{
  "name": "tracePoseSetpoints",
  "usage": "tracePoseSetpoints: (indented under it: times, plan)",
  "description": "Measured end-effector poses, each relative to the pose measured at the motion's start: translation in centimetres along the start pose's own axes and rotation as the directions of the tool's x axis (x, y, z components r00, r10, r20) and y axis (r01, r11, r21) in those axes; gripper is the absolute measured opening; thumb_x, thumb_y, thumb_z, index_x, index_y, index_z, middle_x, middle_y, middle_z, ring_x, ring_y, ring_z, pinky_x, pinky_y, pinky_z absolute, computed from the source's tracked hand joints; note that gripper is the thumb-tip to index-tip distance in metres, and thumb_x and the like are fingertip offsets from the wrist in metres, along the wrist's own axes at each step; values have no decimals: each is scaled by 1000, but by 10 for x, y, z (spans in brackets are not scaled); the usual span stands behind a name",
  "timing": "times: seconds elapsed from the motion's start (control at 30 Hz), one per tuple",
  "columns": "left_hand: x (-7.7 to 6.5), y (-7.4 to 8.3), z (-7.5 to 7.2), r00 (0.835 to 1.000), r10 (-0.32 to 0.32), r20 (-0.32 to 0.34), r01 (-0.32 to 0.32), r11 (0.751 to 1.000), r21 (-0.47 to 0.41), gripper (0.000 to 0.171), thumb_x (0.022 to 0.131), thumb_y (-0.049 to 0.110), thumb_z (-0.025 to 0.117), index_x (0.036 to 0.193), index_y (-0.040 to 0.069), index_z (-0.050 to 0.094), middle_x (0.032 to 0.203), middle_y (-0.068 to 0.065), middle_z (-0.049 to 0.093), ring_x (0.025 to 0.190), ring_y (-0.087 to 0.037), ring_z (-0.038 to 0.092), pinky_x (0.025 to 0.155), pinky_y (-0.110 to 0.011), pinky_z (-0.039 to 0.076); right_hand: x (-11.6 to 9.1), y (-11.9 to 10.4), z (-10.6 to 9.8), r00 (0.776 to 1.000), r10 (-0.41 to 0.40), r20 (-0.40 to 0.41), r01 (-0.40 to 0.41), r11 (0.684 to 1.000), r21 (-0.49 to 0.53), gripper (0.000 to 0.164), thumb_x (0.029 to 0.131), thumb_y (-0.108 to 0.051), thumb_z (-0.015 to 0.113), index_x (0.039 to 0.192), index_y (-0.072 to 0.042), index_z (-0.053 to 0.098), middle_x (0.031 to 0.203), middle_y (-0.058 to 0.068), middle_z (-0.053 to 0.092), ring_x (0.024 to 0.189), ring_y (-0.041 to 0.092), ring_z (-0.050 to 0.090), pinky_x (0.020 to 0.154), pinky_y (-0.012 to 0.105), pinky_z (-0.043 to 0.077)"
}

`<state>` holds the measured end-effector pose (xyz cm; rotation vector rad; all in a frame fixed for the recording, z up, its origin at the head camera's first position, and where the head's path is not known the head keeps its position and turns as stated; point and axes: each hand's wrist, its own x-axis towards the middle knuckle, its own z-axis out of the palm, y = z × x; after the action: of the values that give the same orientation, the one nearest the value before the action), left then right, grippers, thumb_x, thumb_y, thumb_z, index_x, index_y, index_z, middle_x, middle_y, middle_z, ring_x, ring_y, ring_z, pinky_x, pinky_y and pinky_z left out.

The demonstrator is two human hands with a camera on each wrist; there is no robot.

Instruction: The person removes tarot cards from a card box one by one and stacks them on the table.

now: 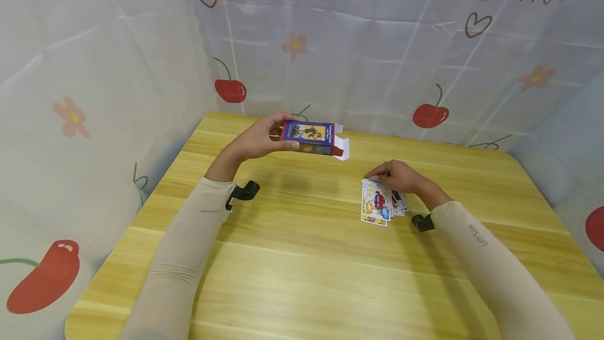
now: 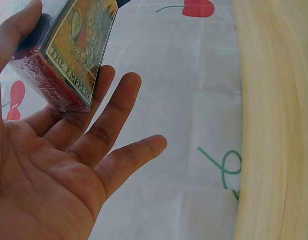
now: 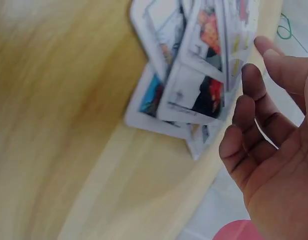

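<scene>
My left hand [image 1: 261, 137] grips a blue and red tarot box [image 1: 309, 131] by one end, above the table, with its thumb along the side and fingers across the far side. White flaps [image 1: 343, 148] stick out at the box's open right end. A side panel reading "The Empress" [image 2: 76, 55] shows in the left wrist view, beside three spread fingers. My right hand [image 1: 401, 176] is at the upper edge of a fanned pile of tarot cards [image 1: 377, 201], pinching a top card [image 3: 238, 42] that looks tilted up. The cards are blurred in the right wrist view.
The pale wooden table [image 1: 292, 266] has rounded corners. A white curtain [image 1: 358, 51] printed with cherries, flowers and hearts stands behind and to the left. Black wrist mounts [image 1: 246, 191] jut from both sleeves.
</scene>
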<state>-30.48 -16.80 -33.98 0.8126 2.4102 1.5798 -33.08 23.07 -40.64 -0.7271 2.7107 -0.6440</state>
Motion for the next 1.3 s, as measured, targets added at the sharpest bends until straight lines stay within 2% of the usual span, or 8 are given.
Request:
tracePoseSetpoints:
  times: [0.13,0.3,0.4,0.5,0.67,0.97,1.13,1.3]
  plan:
    - [0,-1,0,1000,-2,3,2,1000,2,60,87,28,76,139,15,48,126,-9,57,113,-25,59,100,-42,50,-1,-15,-8,991,8,-132,-6,1000,15,26,102,-17,53,120,-9,71,113,16,70,76,19,52,65,29,40]
    - [-1,0,1,1000,-8,0,8,1000,2,61,87,29,76,140,16,48,127,-9,57,114,-25,58,101,-43,50,-2,-58,-26,929,-18,-369,93,978,188,29,104,-24,49,120,-9,69,101,17,66,83,23,55,65,25,43]
    - [-1,3,1,1000,-14,-2,14,1000,4,61,87,28,76,140,17,47,128,-10,56,114,-25,58,101,-43,50,-4,-90,-35,908,-31,-419,160,948,276,30,104,-26,49,118,-8,68,94,11,63,82,21,54,66,23,45]
    - [-2,4,1,1000,-16,-4,16,1000,5,61,87,27,76,141,17,47,128,-10,55,115,-27,58,100,-43,51,-5,-118,-38,930,-21,-367,155,928,339,30,103,-30,52,112,-7,68,85,5,62,73,22,50,63,26,43]
    - [-1,5,3,1000,-8,-1,8,1000,13,62,87,28,76,141,18,47,128,-10,55,114,-26,59,100,-43,51,-1,-145,-34,972,26,-233,54,941,334,32,101,-38,55,101,-8,66,69,1,58,57,16,38,54,30,36]
    - [-1,3,3,1000,-8,0,8,1000,15,62,86,30,77,140,18,48,127,-9,55,113,-26,58,99,-42,52,15,-153,-22,976,152,-156,-74,905,418,22,99,-26,52,104,-6,60,67,-1,55,55,14,41,49,27,38]
    - [-2,3,2,1000,-13,-2,13,1000,13,62,85,29,78,140,19,48,127,-9,56,113,-26,58,99,-42,52,19,-155,-21,979,167,-118,-94,881,463,21,101,-24,50,104,-5,58,60,-4,47,50,11,35,48,27,32]
    - [-3,4,0,1000,-6,-2,6,1000,16,62,85,29,78,140,20,49,127,-9,56,114,-26,58,100,-42,51,20,-154,-22,979,176,-100,-106,867,487,20,99,-23,51,102,-5,56,65,-3,54,49,10,32,48,26,29]
